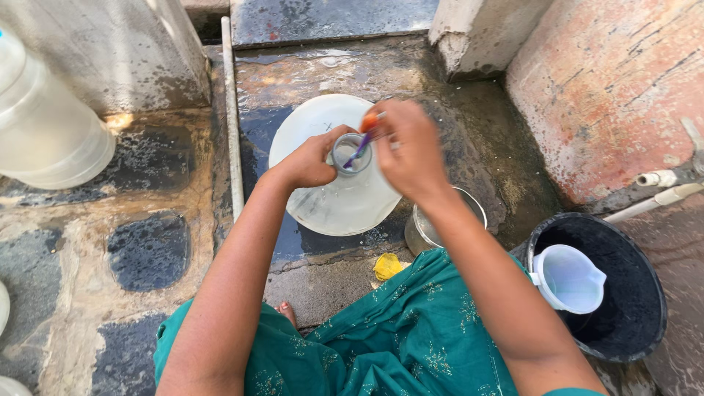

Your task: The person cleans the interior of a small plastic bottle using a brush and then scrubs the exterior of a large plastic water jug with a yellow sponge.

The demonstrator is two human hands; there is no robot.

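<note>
Cloth of a teal garment (396,337) fills the near edge, with a bare toe showing at its hem. Just beyond lies a yellow scrap (386,266) on wet stone floor (147,249), and to the right of it a steel pot (425,231) sits partly hidden under the right forearm. Near right, a black bucket (623,293) holds a white jug (568,279).

At mid-distance stands a large clear water jar (337,183), seen from above, its neck opening upward. The left hand (312,158) is curled closed around the neck, gripping it. The right hand (411,150) is pinched shut on a thin purple-and-orange brush (364,139), whose tip appears to enter the mouth; the bristle end cannot be made out.

Risk: the floor is wet and uneven, so the jar could slide or rock if the neck grip loosens. The brush could slip into the jar from wet fingers. The right elbow passes just above the pot and may knock it.

Clearance: a pale pipe (231,117) runs along the floor just left of the jar. Open floor lies to the left. A second clear jar (44,125) sits far left. Walls close off the far side and the right.
</note>
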